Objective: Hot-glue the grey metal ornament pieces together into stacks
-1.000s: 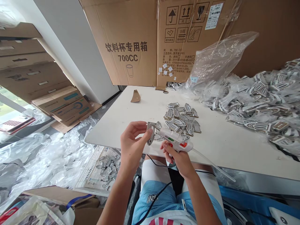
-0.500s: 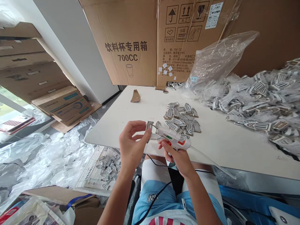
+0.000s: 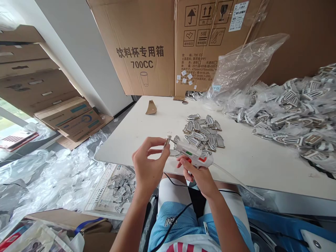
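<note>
Between thumb and fingers, my left hand [image 3: 150,159] pinches a small silver metal piece [image 3: 167,141], seen nearly edge-on above the near side of the table. My right hand [image 3: 196,174] is wrapped round the handle of a white glue gun [image 3: 193,153] with an orange-red trigger. The gun's thin nozzle points left and ends at or very close to the piece; I cannot tell whether they touch. A long clear glue stick [image 3: 240,183] sticks out of its back. Just beyond the gun lies a loose pile of similar silver-and-white pieces [image 3: 202,132].
The white table [image 3: 262,157] carries a large heap of plastic-bagged pieces [image 3: 291,112] at right and a cardboard scrap [image 3: 151,107]. A large cardboard box [image 3: 144,31] stands behind. More pieces lie on a low tray [image 3: 101,201] at left. A black cable [image 3: 173,224] crosses my lap.
My left hand has turned the metal piece from showing its flat face to nearly edge-on. The right hand and glue gun have hardly moved.
</note>
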Motion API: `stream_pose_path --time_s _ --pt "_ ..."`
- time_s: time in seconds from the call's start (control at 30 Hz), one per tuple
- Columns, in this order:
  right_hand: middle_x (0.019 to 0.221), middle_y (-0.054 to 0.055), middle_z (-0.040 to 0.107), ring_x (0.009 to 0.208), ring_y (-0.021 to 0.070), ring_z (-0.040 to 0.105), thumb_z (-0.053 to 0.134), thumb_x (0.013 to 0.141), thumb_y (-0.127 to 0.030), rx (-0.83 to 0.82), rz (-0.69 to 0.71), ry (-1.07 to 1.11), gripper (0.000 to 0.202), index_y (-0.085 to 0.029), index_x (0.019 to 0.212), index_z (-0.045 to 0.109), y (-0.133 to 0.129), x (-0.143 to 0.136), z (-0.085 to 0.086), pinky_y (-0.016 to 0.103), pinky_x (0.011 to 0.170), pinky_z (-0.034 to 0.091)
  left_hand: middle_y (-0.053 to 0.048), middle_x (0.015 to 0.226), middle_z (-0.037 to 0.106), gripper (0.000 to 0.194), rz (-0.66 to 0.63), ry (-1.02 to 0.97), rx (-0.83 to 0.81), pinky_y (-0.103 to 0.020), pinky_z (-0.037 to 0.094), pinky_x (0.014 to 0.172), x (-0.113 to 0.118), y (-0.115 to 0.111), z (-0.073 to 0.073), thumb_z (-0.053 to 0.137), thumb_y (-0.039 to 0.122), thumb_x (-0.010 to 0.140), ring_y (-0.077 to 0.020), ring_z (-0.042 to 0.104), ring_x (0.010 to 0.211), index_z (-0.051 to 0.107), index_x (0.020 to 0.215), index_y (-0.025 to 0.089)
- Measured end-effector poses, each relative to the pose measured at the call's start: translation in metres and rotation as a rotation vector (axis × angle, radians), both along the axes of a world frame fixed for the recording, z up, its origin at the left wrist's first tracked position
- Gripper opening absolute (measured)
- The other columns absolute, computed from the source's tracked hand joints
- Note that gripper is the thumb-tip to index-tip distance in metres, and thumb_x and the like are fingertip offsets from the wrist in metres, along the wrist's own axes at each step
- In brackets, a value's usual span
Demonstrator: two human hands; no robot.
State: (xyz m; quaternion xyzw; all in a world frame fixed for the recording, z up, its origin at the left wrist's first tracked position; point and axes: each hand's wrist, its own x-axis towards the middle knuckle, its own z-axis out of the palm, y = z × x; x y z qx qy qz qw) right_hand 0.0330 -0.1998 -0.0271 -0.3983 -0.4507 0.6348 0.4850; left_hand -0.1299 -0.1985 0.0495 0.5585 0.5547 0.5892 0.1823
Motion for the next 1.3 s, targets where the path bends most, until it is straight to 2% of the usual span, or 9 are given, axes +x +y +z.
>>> stream_pose_path --time_s 0.77,0.9,1.1,1.2,1.3 --pt "0.084 0.001 0.067 0.048 0.0046 0.037 0.073 0.096 -0.056 -0.006 0.028 -0.013 0.039 -0.018 0.105 0.073 0.001 0.001 0.0 0.026 0.05 0.029 0.002 0.094 0.08 0.007 0.02 -0.021 0.013 -0.026 0.066 0.075 0.0 0.004 -0.002 0.081 0.022 0.089 -0.0154 0.076 0.09 0.078 0.093 0.025" --pt "0.09 0.003 0.069 0.049 0.0045 0.037 0.074 0.095 -0.056 -0.002 0.024 -0.022 0.039 -0.018 0.105 0.074 0.0 -0.001 0.001 0.025 0.05 0.03 0.0 0.093 0.079 0.008 0.017 -0.051 -0.017 -0.026 0.065 0.074 -0.003 0.005 -0.003 0.083 0.025 0.088 -0.0164 0.076 0.09 0.077 0.094 0.025" --pt "0.086 0.003 0.07 0.047 0.0042 0.037 0.075 0.095 -0.053 0.003 0.085 0.037 0.035 -0.018 0.101 0.076 0.003 0.004 -0.002 0.025 0.049 0.028 -0.004 0.102 0.077 0.02 0.015 -0.209 -0.07 -0.026 0.062 0.071 -0.014 0.016 -0.013 0.085 0.029 0.086 -0.019 0.076 0.094 0.073 0.101 0.023" --pt "0.078 0.002 0.069 0.047 0.005 0.037 0.073 0.098 -0.048 0.029 0.133 0.099 0.03 -0.018 0.101 0.077 0.004 0.009 -0.005 0.025 0.049 0.029 -0.006 0.101 0.077 0.025 -0.011 -0.272 -0.118 -0.029 0.062 0.075 -0.023 0.024 -0.02 0.085 0.032 0.084 -0.0207 0.076 0.096 0.073 0.104 0.022" --pt "0.077 0.002 0.068 0.047 0.0051 0.037 0.072 0.1 -0.044 0.044 0.122 0.132 0.026 -0.019 0.103 0.078 0.004 0.011 -0.008 0.025 0.049 0.031 -0.007 0.099 0.079 0.029 -0.009 -0.26 -0.179 -0.032 0.062 0.079 -0.033 0.032 -0.028 0.084 0.035 0.084 -0.0225 0.076 0.097 0.074 0.107 0.022"
